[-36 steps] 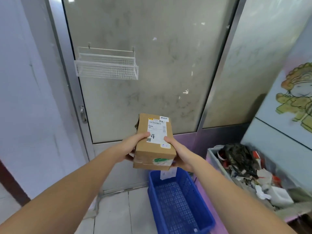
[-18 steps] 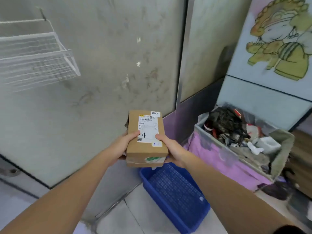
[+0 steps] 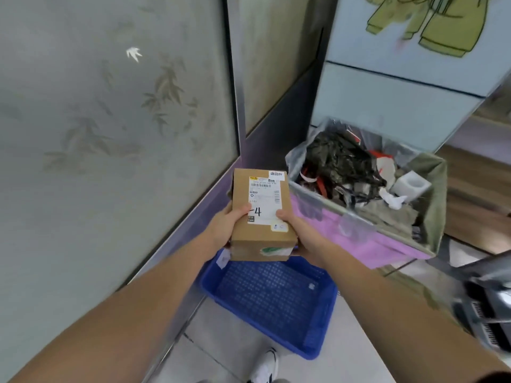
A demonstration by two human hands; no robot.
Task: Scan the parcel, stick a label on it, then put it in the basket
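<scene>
my left hand (image 3: 225, 226) and right hand (image 3: 302, 239) clamp the labelled parcel (image 3: 261, 217) from both sides, directly above the blue basket (image 3: 326, 322)

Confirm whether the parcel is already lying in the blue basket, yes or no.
No: the parcel is held above the blue basket by the left hand and right hand.

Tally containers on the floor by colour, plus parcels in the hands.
Blue perforated plastic basket: 1
Pink bin lined with a clear bag, full of scrap packaging: 1
Brown cardboard parcel with a white shipping label, held above the basket between the left hand and the right hand: 1
Total: 3
</scene>
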